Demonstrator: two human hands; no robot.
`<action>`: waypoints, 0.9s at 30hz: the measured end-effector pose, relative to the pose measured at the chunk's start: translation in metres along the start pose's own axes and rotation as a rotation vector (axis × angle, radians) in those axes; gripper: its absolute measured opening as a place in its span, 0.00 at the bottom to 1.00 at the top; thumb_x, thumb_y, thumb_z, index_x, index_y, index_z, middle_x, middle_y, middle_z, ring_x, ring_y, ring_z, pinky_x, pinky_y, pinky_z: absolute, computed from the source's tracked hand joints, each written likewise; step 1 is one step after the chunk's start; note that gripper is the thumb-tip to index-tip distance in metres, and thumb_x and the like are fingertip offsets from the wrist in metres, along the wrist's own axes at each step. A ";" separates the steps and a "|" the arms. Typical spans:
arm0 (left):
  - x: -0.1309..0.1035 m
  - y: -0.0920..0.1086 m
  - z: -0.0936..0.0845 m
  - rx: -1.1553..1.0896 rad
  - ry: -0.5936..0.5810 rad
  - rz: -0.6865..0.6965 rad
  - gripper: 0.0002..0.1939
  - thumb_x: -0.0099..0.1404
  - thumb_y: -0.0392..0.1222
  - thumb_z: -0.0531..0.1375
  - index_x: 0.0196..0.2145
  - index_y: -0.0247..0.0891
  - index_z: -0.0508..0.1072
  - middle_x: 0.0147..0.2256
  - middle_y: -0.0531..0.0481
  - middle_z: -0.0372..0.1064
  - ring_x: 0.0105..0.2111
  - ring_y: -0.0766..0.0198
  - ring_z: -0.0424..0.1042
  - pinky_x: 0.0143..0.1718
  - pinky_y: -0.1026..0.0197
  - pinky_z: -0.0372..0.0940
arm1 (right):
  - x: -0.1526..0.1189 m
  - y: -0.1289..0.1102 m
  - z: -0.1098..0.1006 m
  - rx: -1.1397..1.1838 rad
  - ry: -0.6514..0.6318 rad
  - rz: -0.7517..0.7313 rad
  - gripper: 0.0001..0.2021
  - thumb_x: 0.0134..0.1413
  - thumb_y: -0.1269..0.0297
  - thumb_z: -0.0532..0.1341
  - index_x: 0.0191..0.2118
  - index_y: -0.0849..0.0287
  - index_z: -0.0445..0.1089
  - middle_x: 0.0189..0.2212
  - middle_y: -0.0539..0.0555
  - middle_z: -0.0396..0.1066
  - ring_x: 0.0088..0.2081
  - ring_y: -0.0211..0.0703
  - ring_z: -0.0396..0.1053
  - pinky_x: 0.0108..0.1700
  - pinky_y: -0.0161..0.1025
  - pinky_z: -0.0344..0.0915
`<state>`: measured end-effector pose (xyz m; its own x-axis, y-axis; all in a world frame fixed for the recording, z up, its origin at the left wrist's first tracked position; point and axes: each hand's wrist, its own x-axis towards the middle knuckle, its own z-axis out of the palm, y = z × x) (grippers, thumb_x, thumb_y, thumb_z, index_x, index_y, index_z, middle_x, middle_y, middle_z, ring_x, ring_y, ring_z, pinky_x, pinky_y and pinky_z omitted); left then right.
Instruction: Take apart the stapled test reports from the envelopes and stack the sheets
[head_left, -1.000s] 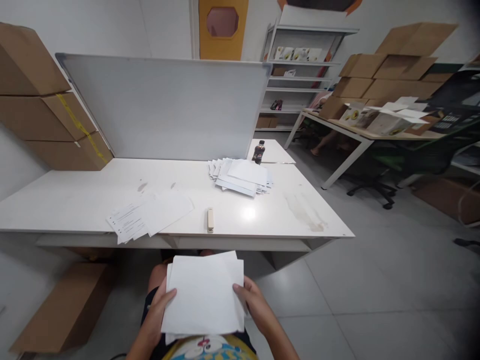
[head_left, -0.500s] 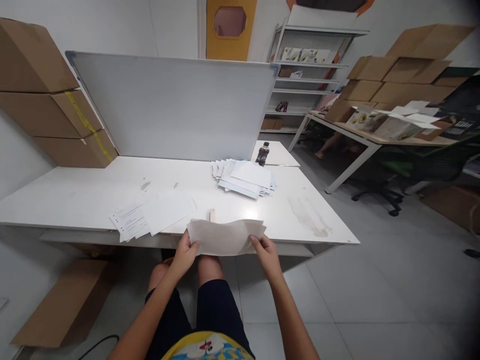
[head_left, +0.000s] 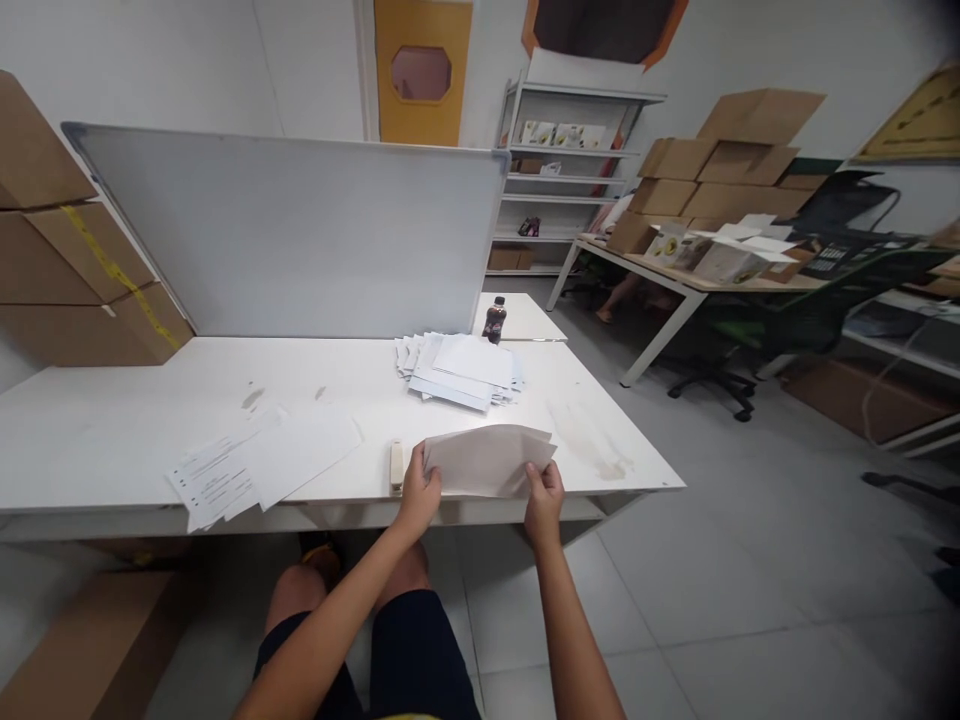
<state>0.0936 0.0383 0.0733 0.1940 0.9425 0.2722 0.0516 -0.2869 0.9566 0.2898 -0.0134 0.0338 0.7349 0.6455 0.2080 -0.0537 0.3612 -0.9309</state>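
Sheets of paper [head_left: 487, 462] are held up at the desk's front edge between my two hands. My left hand [head_left: 420, 490] pinches their left end, thumb in front. At the right end, my right hand [head_left: 544, 492] grips them with its fingers curled. Just left of my left hand, a small beige stapler [head_left: 396, 466] rests on the white desk [head_left: 150, 410]. Fanned sheets, some with printed lines [head_left: 225, 475], lie at the left front and overhang the edge. Farther back is a messy pile of white and bluish papers [head_left: 463, 368].
A dark bottle [head_left: 494, 320] stands behind the pile. A whiteboard [head_left: 300, 240] rises along the desk's back, with cardboard boxes [head_left: 97, 260] at its left. To the right are another table [head_left: 645, 265] with boxes, a chair [head_left: 787, 315] and a metal shelf [head_left: 574, 180].
The view has turned to the right. My hands and the held sheets have moved right relative to the desk, leaving the stapler more exposed. The sheets now tilt slightly.
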 end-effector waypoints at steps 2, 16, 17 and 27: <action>-0.003 -0.001 0.002 -0.015 0.000 0.002 0.20 0.60 0.36 0.53 0.51 0.39 0.61 0.50 0.43 0.66 0.52 0.59 0.66 0.53 0.55 0.60 | -0.001 0.005 -0.003 0.035 0.011 0.020 0.13 0.47 0.55 0.63 0.36 0.58 0.67 0.32 0.48 0.69 0.35 0.39 0.64 0.40 0.37 0.60; 0.000 -0.004 0.005 0.019 0.027 0.079 0.13 0.64 0.39 0.53 0.47 0.41 0.64 0.47 0.45 0.66 0.50 0.60 0.65 0.52 0.56 0.58 | 0.011 -0.010 -0.001 0.074 0.038 -0.067 0.10 0.49 0.59 0.61 0.36 0.57 0.65 0.30 0.48 0.67 0.35 0.40 0.63 0.41 0.38 0.58; 0.000 -0.005 0.005 0.020 0.017 0.081 0.14 0.64 0.39 0.53 0.48 0.41 0.64 0.48 0.45 0.65 0.50 0.60 0.65 0.52 0.56 0.58 | 0.012 -0.008 -0.002 0.068 0.031 -0.061 0.10 0.49 0.59 0.61 0.36 0.57 0.65 0.29 0.47 0.66 0.34 0.40 0.63 0.40 0.38 0.58; 0.000 -0.017 0.006 0.018 -0.030 0.012 0.15 0.66 0.44 0.52 0.50 0.41 0.63 0.49 0.44 0.65 0.52 0.59 0.64 0.55 0.55 0.56 | 0.012 0.008 -0.006 -0.029 0.040 -0.030 0.11 0.46 0.57 0.61 0.36 0.57 0.68 0.33 0.50 0.68 0.39 0.43 0.65 0.44 0.42 0.58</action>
<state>0.0990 0.0422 0.0562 0.2243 0.9335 0.2799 0.0664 -0.3012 0.9512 0.3024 -0.0070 0.0269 0.7623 0.6071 0.2243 -0.0123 0.3601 -0.9328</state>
